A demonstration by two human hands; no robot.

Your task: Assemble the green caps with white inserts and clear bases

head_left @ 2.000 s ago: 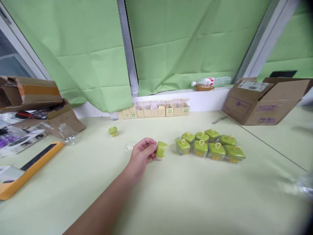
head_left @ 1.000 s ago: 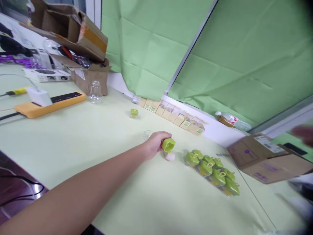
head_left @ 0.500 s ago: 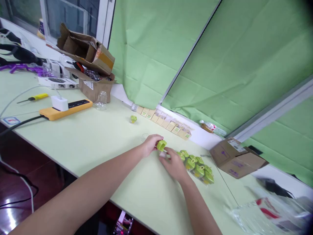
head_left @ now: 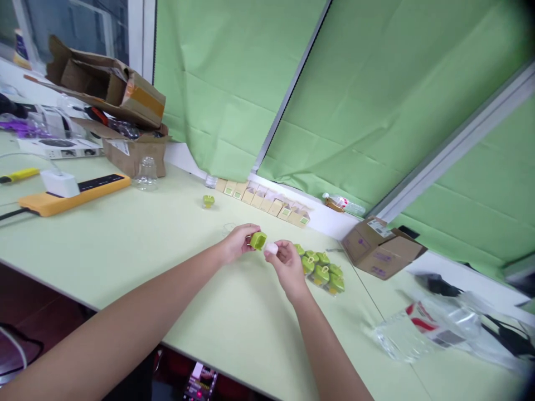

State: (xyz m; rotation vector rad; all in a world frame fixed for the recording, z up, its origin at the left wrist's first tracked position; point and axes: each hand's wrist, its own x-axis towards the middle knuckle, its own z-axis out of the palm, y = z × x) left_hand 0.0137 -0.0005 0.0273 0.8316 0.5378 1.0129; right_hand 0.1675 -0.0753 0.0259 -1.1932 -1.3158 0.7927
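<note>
My left hand (head_left: 239,243) is closed around a hollow green plastic cap (head_left: 258,240), its open side turned toward my right hand. Between the thumb and fingers of my right hand (head_left: 288,266) is a small white cylindrical piece (head_left: 272,247), close beside the cap; I cannot tell whether the two touch. Just right of that hand stands a cluster of several green-topped clear containers (head_left: 321,273) with loops on top. One similar green-topped container (head_left: 208,201) stands alone farther back. A faint clear round piece (head_left: 229,228) lies behind my left hand.
A row of small cardboard boxes (head_left: 267,201) lines the wall. An orange power strip (head_left: 75,195), a clear jar (head_left: 147,174) and stacked cardboard boxes (head_left: 134,153) are at left. At right are a cardboard box (head_left: 380,249), a lying bottle (head_left: 345,204) and a large clear bottle (head_left: 418,328).
My right hand has lifted the white piece off the table up beside the green cap. The cap stays in my left hand. The view has turned to the right.
</note>
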